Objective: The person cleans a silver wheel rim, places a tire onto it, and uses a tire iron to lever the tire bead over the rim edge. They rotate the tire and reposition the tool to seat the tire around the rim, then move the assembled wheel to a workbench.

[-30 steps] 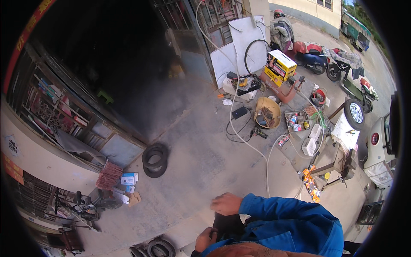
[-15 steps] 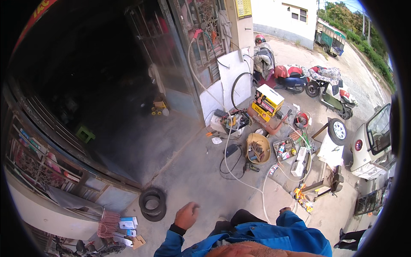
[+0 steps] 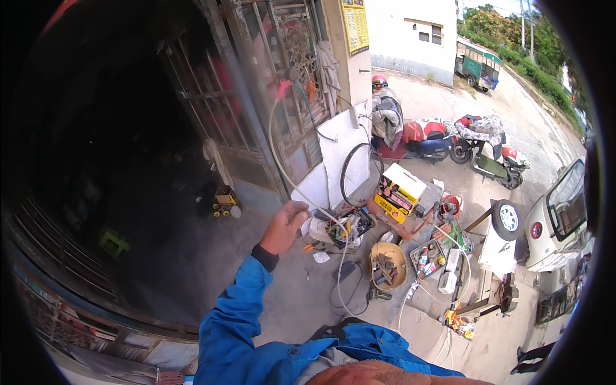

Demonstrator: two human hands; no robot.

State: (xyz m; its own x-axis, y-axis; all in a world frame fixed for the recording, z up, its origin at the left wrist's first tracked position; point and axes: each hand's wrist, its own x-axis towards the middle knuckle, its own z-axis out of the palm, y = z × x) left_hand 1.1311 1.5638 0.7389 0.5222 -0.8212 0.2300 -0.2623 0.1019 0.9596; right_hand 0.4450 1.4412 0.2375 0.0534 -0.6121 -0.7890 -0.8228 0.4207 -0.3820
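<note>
My left hand (image 3: 284, 228) is stretched out ahead, with the back of the hand and the thumb showing. Its fingers are loosely bent and look apart, with nothing visible in them. In the picture the fingertips lie beside a pale hose (image 3: 346, 256), but whether they touch it I cannot tell. The hose runs from a red fitting (image 3: 283, 88) at the barred door down to the ground. Beyond the hand sits a black tray of tools (image 3: 350, 229). A tan basin (image 3: 399, 260) holding rusty metal pieces is to the right. My right hand is out of view.
A dark doorway opens at the left, with a green stool (image 3: 114, 242) inside. Yellow boxes (image 3: 398, 200), a tray of cans (image 3: 428, 256) and a wheel (image 3: 507, 219) on a stand are at the right. Parked scooters (image 3: 427, 138) and a white vehicle (image 3: 555, 224) stand farther off.
My left hand has risen and reached forward from low by my body toward the hose and tool tray. My right hand has left the view. The whole view has shifted, and the stacked tyres are no longer visible.
</note>
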